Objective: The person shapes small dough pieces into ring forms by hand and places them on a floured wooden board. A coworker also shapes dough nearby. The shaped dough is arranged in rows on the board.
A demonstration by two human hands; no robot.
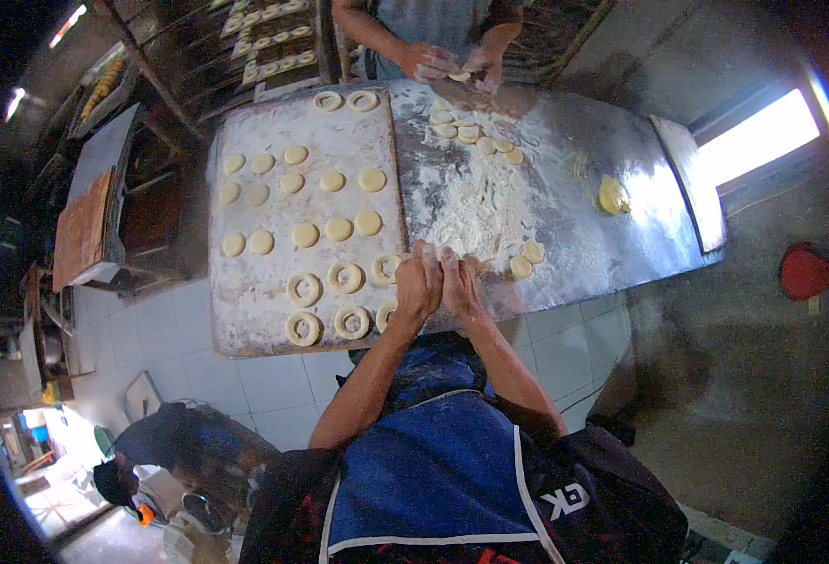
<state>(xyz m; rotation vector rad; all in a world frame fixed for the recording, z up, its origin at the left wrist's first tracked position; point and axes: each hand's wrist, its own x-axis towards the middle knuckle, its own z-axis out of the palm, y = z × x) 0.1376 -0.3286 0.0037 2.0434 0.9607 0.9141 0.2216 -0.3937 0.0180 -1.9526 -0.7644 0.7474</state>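
My left hand and my right hand are pressed side by side above the near edge of the floured metal table. Both have their fingers closed, and whatever they may hold is hidden. Just right of my right hand lie two small flat dough rounds. Left of my left hand, a floury tray carries rows of dough discs. Dough rings line its near side, one of them partly behind my left wrist, and two more rings sit at its far end.
Across the table a co-worker's hands handle a piece of dough. Loose flour and more dough rounds lie mid-table. A yellow lump is farther right. Racks stand behind; another person is at lower left.
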